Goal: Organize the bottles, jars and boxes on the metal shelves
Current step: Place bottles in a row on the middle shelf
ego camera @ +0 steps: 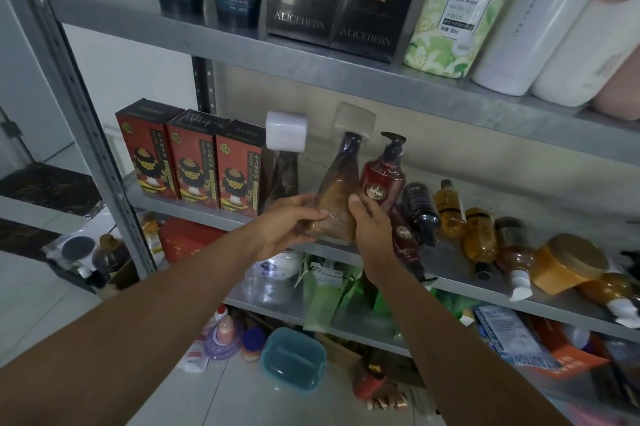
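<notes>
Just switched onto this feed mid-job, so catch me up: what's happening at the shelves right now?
A person grips a brown wrapped bottle with both hands, the left hand on its left side and the right hand on its right, at the front of the middle shelf. Three red boxes stand to its left, and a red pump bottle stands just to its right. Further right, several amber bottles lie on their sides.

On the top shelf we read "ALICEHEBN" on each of two black boxes (299, 3), and "Accen", "FLORAL" and "BODY WASH" on the green bottle (457, 6) beside them. Low at the right, an orange box (568, 361) shows "BOTTOM" upside down.
</notes>
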